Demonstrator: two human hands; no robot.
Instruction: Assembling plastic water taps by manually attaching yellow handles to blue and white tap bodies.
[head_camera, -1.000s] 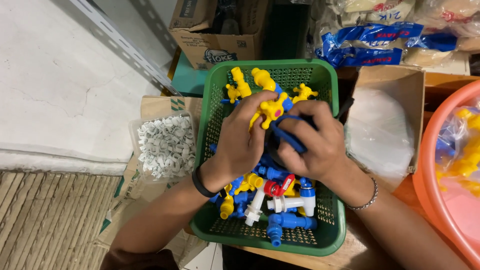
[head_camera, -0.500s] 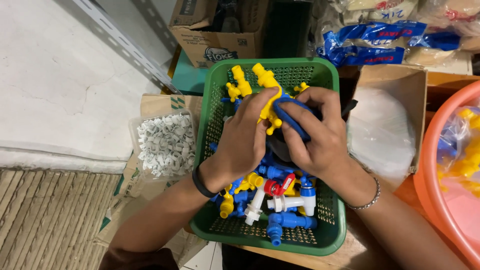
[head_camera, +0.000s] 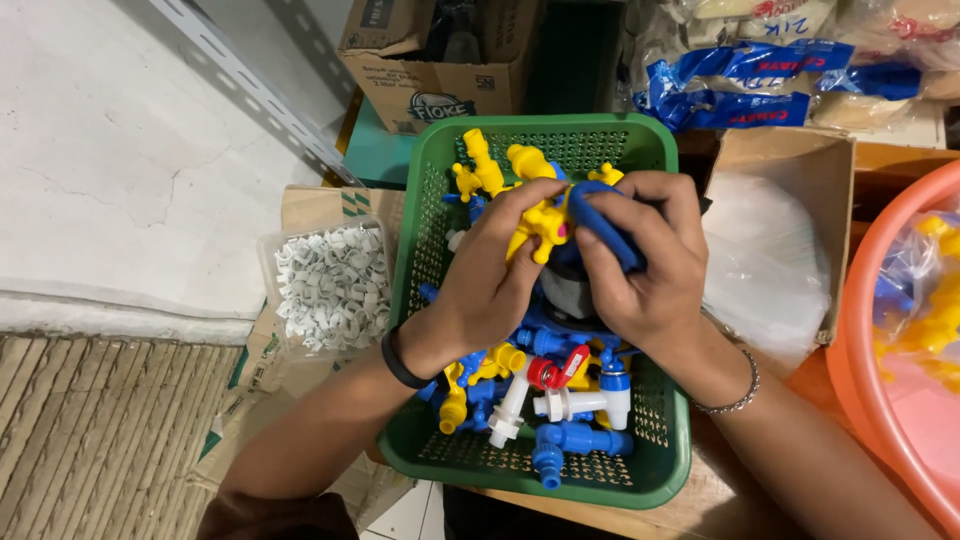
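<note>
A view from above showed a person's two bare hands working over a green plastic basket (head_camera: 668, 440) with perforated walls. The basket sat on a wooden surface and held a jumble of small plastic water taps in blue, yellow and white.

The left hand (head_camera: 490, 285), with a black band (head_camera: 402, 362) on its wrist, was closed in a pinch grip on a yellow plastic tap (head_camera: 540, 222), fingertips and thumb clamped round its body. The right hand (head_camera: 645, 270), wearing a thin silver bracelet (head_camera: 738, 398), was curled shut around a blue plastic tap (head_camera: 600, 225), with only part of the blue piece showing past the fingers. The two taps were held just above the pile, near the far end of the basket, and appeared to touch each other where the hands met.

Under the hands, more yellow taps (head_camera: 480, 170) lay at the far end. At the near end lay a white tap with a red handle (head_camera: 555, 385) and a blue tap (head_camera: 575, 440).

Left of the basket stood a clear tub of small white clips (head_camera: 330, 285). Beyond it were a cardboard box (head_camera: 440, 70) and blue plastic packets (head_camera: 740, 85). To the right sat an open carton with clear plastic bags (head_camera: 765, 260), and the rim of an orange basin (head_camera: 860, 360) at the edge of view.
</note>
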